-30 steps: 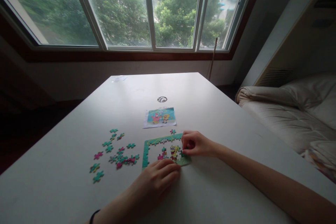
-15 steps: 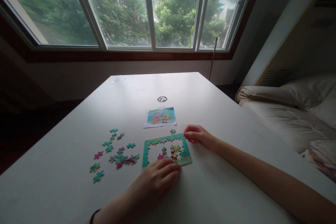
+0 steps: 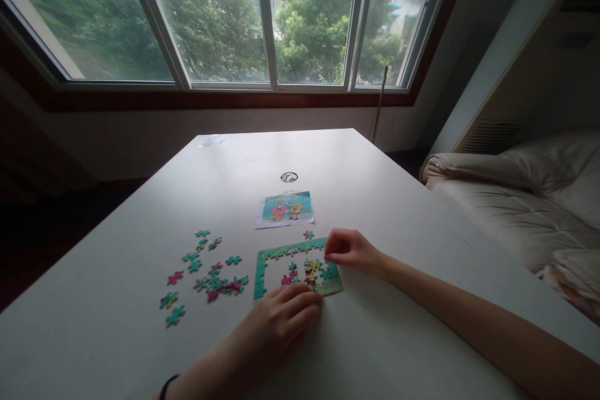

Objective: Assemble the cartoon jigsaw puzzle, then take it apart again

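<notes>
A partly assembled jigsaw puzzle (image 3: 259,272) lies in front of me, with its border joined and a yellow cartoon figure (image 3: 310,267) inside. My left hand (image 3: 285,315) rests across its near edge, fingers laid out and covering part of the lower border. Over the upper right of the puzzle, my right hand (image 3: 349,249) is closed, thumb and index finger pinched together. Whatever may be between those fingertips is too small to see. One loose puzzle piece (image 3: 308,234) lies just beyond the far border.
Left of the puzzle, several loose pieces (image 3: 220,284) are scattered and heaped on the white table (image 3: 398,325). A reference picture (image 3: 287,207) lies beyond the puzzle, and farther back is a round cable hole (image 3: 289,177). Clear plastic (image 3: 212,140) lies at the far left corner.
My right hand has moved slightly toward me and to the left, from the puzzle's upper right corner onto its right side, fingers more tightly curled. My left hand has stayed put.
</notes>
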`<state>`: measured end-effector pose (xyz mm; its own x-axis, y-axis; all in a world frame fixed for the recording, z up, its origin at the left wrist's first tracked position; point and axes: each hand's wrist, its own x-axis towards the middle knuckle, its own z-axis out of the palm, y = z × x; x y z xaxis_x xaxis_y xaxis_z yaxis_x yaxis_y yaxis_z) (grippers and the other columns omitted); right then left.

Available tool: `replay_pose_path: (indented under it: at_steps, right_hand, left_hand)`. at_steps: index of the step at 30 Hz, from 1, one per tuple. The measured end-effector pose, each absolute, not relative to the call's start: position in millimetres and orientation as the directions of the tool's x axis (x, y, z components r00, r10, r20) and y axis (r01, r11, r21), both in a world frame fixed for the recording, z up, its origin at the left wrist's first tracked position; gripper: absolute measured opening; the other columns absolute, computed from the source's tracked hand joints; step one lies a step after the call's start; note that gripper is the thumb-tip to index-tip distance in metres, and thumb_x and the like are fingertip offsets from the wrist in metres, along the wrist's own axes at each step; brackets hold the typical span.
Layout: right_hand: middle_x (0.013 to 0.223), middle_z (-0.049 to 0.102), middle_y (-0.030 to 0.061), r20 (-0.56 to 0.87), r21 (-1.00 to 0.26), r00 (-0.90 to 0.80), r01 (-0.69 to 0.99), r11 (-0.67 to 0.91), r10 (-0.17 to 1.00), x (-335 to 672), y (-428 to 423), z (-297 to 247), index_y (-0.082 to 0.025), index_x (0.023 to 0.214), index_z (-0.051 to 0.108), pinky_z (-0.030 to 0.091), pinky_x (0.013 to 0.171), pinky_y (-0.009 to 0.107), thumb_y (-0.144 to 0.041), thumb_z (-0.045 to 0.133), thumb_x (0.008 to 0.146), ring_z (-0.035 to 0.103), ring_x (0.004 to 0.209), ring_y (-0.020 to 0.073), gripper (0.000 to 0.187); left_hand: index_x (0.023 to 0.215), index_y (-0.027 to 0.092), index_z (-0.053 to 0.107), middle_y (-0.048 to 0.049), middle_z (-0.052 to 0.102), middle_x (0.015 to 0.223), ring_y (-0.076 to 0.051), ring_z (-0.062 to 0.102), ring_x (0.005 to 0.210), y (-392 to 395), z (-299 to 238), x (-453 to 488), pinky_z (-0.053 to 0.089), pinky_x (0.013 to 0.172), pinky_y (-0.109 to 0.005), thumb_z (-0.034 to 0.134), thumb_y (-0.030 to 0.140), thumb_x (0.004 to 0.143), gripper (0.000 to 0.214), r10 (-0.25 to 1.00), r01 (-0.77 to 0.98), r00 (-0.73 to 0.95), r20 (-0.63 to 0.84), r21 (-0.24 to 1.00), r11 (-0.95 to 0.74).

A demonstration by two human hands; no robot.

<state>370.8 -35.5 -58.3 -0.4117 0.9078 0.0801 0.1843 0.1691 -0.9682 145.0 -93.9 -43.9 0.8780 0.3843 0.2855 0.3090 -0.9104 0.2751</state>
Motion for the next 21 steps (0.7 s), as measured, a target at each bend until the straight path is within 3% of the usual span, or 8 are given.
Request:
replay_pose_path:
  at_steps: [4,10,21]
  right_hand:
    - [0.061,0.048,-0.0034,0.134,-0.905,-0.417,0.319,0.283,0.899,375.0,-32.8,-59.1,-0.013,0.068,0.058,0.031,0.048,0.02,-0.031,0.069,0.066,0.039,0.055,0.0074,0.021]
    - [0.056,0.045,-0.005,0.054,-0.927,-0.505,0.294,0.231,0.861,380.7,-26.2,-60.1,-0.012,0.066,0.055,0.03,0.046,0.019,-0.039,0.073,0.06,0.037,0.052,0.0064,0.033]
    - [0.058,0.047,-0.004,0.095,-0.896,-0.534,0.322,0.306,0.84,376.6,-30.3,-59.9,-0.012,0.059,0.053,0.03,0.044,0.018,-0.041,0.072,0.06,0.038,0.051,0.0058,0.035]
  left_hand:
    - [0.101,0.016,0.053,-0.0075,0.061,0.107,-0.019,0.053,0.1,-94.3,-43.9,145.4,0.048,0.084,-0.032,0.04,0.011,0.086,0.021,0.382,0.308,0.874,0.301,0.266,-0.913]
    - [0.1,0.016,0.053,-0.0068,0.061,0.108,-0.02,0.052,0.1,-94.1,-45.2,144.8,0.047,0.085,-0.033,0.042,0.01,0.085,0.02,0.381,0.307,0.877,0.292,0.27,-0.913]
    - [0.102,0.017,0.052,-0.0061,0.059,0.112,-0.021,0.051,0.102,-93.9,-46.5,143.8,0.047,0.085,-0.034,0.042,0.009,0.085,0.021,0.394,0.325,0.883,0.255,0.273,-0.906]
